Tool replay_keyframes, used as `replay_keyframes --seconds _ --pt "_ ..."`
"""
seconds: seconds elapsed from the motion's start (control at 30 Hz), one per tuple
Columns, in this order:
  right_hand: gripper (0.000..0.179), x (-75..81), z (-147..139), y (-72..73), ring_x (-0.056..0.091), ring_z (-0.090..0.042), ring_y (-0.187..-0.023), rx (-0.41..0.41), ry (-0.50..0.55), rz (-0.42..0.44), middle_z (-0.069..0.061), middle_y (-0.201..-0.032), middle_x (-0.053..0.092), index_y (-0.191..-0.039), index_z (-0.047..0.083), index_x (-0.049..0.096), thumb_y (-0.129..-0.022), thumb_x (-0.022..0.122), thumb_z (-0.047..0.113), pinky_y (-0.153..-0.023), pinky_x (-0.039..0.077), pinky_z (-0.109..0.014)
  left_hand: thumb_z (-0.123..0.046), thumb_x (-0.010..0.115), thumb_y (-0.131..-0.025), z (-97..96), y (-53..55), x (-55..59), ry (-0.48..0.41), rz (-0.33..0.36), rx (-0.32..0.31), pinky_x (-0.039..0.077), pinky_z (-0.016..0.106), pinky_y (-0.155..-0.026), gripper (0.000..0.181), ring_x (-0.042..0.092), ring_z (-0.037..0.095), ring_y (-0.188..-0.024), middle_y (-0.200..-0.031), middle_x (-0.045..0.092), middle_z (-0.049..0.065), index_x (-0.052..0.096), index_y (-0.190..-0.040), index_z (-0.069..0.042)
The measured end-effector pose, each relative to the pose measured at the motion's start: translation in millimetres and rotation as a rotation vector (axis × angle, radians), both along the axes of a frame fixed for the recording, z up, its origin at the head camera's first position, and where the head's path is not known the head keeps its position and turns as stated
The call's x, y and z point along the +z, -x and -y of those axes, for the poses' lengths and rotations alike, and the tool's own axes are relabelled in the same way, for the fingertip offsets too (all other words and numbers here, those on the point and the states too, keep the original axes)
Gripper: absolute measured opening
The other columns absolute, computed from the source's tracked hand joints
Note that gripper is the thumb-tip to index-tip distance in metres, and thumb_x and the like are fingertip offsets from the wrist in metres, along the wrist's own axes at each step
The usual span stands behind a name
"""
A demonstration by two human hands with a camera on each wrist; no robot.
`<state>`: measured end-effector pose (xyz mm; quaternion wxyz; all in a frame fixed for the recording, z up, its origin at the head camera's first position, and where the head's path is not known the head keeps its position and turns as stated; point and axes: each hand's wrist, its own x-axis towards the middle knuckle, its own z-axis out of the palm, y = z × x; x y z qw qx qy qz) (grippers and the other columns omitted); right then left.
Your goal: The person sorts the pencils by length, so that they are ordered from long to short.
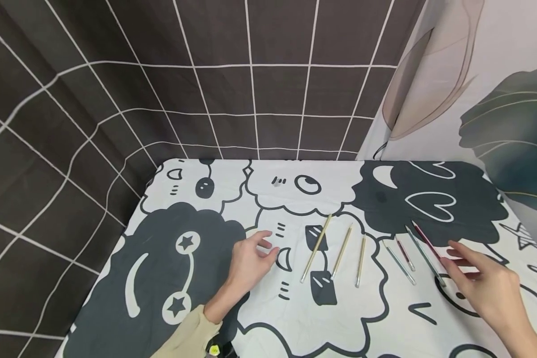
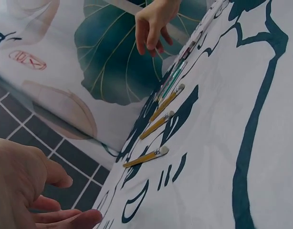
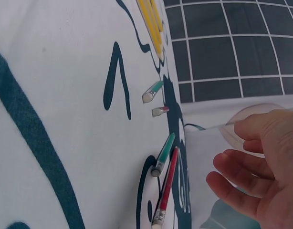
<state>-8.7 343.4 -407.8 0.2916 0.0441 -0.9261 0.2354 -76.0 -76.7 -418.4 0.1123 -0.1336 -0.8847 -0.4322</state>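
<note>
Basically, neither hand has a grip. Right hand (image 1: 488,283), lower right of the frame: thumb and fingers apart, nothing held, hanging by the long red pencil (image 1: 426,240) and hiding its near end from the head view; the right wrist view shows hand and pencil apart. Left hand (image 1: 252,256), lower centre: fingers loosely bent, thumb apart, nothing held, left of the leftmost yellow pencil (image 1: 316,248).

Pencils lie centre to right of frame. After the leftmost: middle yellow pencil (image 1: 342,252), right yellow pencil (image 1: 360,261), short green pencil (image 1: 400,263), short red pencil (image 1: 404,253), long green pencil (image 1: 425,255), then the long red one.

Handling, my judgement: pinch mid-shaft with thumb and forefinger, come in from above, mind the neighbouring long green pencil; thin shafts may roll, so a light press first would help.

Materials: slim straight shafts, pointed far ends, metallic-looking bands near the blunt ends. Tablecloth (image 1: 304,323) is smooth-looking white fabric, dark cartoon cloud shapes. Behind, dark grid cloth (image 1: 277,89), wavy at left; leaf-print curtain (image 1: 510,134) upper right.
</note>
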Motion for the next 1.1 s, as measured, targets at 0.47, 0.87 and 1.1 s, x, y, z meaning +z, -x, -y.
replay_keyframes --seconds 0.47,0.87,1.1 --pt "0.04 -4.9 -6 5.1 0.032 0.035 -0.085 -0.014 0.014 0.022 -0.025 -0.084 0.069 -0.105 -0.011 0.07 -0.066 0.079 -0.015 -0.058 0.036 0.0 -0.007 0.079 -0.079 -35.1 9.0 -8.9 0.004 0.082 -0.088 0.046 0.022 -0.054 0.034 0.058 0.002 -0.051 -0.076 0.07 0.005 0.071 -0.112 0.001" --pt "0.038 -9.2 -10 6.4 0.03 0.034 -0.085 -0.025 0.005 0.039 -0.025 -0.083 0.068 -0.107 -0.01 0.07 -0.069 0.078 -0.011 -0.056 0.036 -0.002 -0.011 0.081 -0.079 -50.4 13.9 -10.1 0.066 0.09 -0.119 0.047 0.027 -0.064 0.038 0.061 0.008 -0.061 -0.076 0.07 0.002 0.07 -0.114 -0.002" --pt "0.038 -10.5 -9 9.7 0.057 0.007 -0.07 -0.031 -0.014 0.049 -0.026 -0.083 0.068 -0.106 -0.011 0.069 -0.069 0.079 -0.009 -0.055 0.036 -0.002 -0.011 0.08 -0.078 -57.6 16.1 -13.7 0.096 0.073 -0.155 0.045 0.026 -0.063 0.04 0.059 0.008 -0.06 -0.076 0.07 0.003 0.07 -0.115 -0.002"
